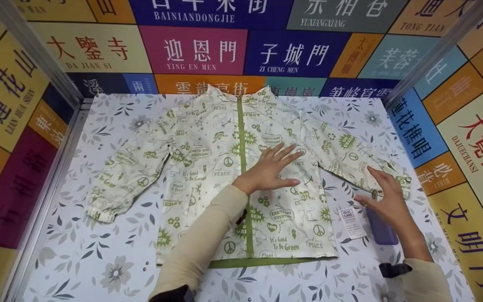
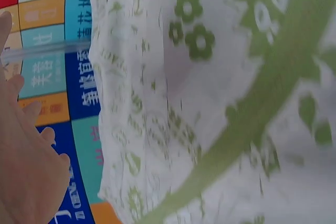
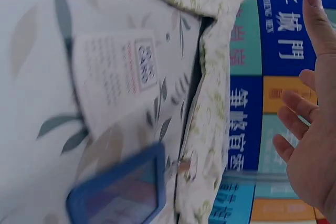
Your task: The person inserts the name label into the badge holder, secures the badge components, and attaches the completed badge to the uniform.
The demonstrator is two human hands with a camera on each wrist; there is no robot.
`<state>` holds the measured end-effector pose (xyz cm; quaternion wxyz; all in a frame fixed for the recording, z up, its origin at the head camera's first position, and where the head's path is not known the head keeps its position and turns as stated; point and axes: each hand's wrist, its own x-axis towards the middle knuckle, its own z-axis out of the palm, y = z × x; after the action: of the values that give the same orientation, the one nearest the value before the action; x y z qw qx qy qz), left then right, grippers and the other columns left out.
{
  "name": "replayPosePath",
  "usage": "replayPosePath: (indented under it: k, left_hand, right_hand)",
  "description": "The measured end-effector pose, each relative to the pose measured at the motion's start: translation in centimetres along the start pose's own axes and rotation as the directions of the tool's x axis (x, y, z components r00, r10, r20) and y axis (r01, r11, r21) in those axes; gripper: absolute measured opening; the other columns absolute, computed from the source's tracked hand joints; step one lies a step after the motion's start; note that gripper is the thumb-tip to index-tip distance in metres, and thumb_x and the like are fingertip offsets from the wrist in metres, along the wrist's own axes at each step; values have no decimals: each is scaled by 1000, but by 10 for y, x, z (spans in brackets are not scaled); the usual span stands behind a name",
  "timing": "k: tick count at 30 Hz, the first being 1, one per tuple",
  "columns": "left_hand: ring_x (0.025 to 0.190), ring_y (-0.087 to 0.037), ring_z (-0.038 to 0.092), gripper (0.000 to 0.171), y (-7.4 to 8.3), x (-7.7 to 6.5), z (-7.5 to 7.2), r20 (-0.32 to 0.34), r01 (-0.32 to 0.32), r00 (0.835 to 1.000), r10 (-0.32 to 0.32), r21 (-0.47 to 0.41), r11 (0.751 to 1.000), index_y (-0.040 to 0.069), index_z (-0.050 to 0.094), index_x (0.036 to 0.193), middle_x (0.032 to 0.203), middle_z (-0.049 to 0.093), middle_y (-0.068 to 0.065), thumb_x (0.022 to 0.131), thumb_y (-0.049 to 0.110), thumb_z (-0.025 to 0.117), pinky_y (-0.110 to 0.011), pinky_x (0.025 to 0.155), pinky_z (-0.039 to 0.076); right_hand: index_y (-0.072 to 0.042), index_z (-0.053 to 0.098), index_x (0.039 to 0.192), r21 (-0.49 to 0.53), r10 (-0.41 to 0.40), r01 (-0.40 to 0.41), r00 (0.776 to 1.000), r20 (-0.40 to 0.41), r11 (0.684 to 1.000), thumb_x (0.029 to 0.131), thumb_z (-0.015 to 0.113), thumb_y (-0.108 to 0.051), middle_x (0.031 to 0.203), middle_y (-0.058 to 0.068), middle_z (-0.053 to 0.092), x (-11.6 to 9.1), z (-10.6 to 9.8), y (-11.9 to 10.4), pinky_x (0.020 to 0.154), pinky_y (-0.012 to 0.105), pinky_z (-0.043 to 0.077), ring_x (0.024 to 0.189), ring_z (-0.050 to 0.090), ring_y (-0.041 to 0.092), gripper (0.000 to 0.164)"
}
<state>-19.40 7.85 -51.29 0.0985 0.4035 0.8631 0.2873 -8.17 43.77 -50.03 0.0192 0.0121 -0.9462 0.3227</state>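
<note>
Jacket (image 1: 208,163) flat on table (image 1: 74,251), green strip (image 1: 242,134) running straight away from me. Left hand (image 1: 268,170), fingers wide, over jacket's front just right of strip; contact I can't tell. Right hand (image 1: 394,207), thumb apart, nothing held, nearer sleeve (image 1: 346,147) on jacket's right.

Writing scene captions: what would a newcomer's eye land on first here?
The white jacket with green print, laid out on the floral table, its green strip down the middle and the left hand spread over its front. Next, the colourful lettered panels behind and beside the table. Then the blue card holder and white card near the right hand.
</note>
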Motion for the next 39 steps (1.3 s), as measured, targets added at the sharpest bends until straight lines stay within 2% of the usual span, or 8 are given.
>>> replayPosePath:
  k: [5,10,12,19,22,26,32,39]
  left_hand:
    - [157,-27,1,79,18,16,21,30,-29,999,30,-25,999,34,9,159,169,2,5,96,62,47,-58,126,6]
    - [157,-29,7,77,35,30,41,50,-39,998,44,-95,995,34,12,159,169,7,3,97,62,46,-54,127,9]
    - [157,-29,8,76,42,35,50,67,-44,996,52,-122,992,34,12,159,169,9,2,97,62,46,-53,128,10]
    - [157,-17,5,77,75,46,78,146,-50,986,75,-167,985,38,12,158,169,7,9,95,62,49,-46,129,9]
    - [157,-15,5,77,89,51,89,180,-77,978,106,-160,984,37,11,159,169,7,8,96,62,49,-42,129,8]
    - [157,-16,7,77,103,54,98,210,-100,969,131,-151,983,37,12,159,169,10,7,96,61,49,-40,129,9]
    - [157,-16,8,77,112,54,105,233,-105,963,138,-148,983,35,12,159,168,12,5,96,60,49,-39,129,11]
    - [157,-18,10,77,116,54,107,243,-108,959,145,-160,981,34,14,159,168,14,3,96,59,50,-38,129,11]
  right_hand:
    - [-18,32,155,6,86,-86,996,-35,996,82,81,-30,149,27,37,-22,-12,20,100,71,30,136,29,50,89]
    - [-12,35,154,-50,168,-171,984,-58,984,85,78,-36,133,24,52,-43,-20,41,87,35,40,121,42,40,85]
    - [-9,36,153,-76,206,-210,977,-54,975,85,78,-38,129,24,54,-51,-21,49,80,29,40,117,45,39,84]
    - [-1,40,149,-96,347,-342,937,41,935,84,75,-49,126,29,56,-75,-21,75,88,58,44,119,48,47,88]
    - [1,42,147,-97,398,-390,914,81,916,83,74,-53,127,30,57,-82,-21,83,92,61,43,121,49,48,90]
    - [5,48,141,-138,423,-407,899,112,903,80,75,-56,125,31,59,-88,-19,90,93,58,46,118,54,47,90]
    - [6,59,126,-226,403,-373,909,103,900,74,80,-56,109,26,66,-88,-15,94,72,32,48,97,61,32,84]
    - [7,60,114,-261,460,-416,877,138,871,72,82,-58,100,21,66,-86,-16,92,70,32,45,88,61,27,80]
